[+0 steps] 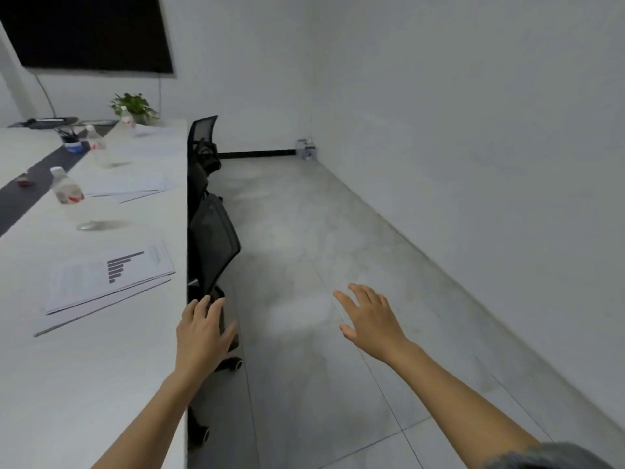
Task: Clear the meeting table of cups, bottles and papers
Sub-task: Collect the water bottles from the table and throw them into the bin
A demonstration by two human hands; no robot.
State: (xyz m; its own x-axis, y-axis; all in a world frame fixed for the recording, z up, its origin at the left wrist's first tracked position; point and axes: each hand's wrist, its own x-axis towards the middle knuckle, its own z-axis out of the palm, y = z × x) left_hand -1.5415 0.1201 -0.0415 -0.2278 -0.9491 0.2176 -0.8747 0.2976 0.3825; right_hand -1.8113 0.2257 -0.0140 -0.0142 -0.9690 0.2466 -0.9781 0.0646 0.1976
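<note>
White table (67, 384) on my left: printed papers (101, 282) near its right edge, a water bottle (66, 189) by the dark middle strip (27, 194), a plant (133, 106) at the far corner.

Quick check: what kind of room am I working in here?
Most likely an office meeting room: a long white table with papers and water bottles, black office chairs tucked along it, and a dark wall screen.

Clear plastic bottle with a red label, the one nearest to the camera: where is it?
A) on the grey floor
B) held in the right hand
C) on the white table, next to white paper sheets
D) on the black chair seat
C: the clear plastic bottle with a red label stands on the white meeting table, beside the white paper sheets.
</note>
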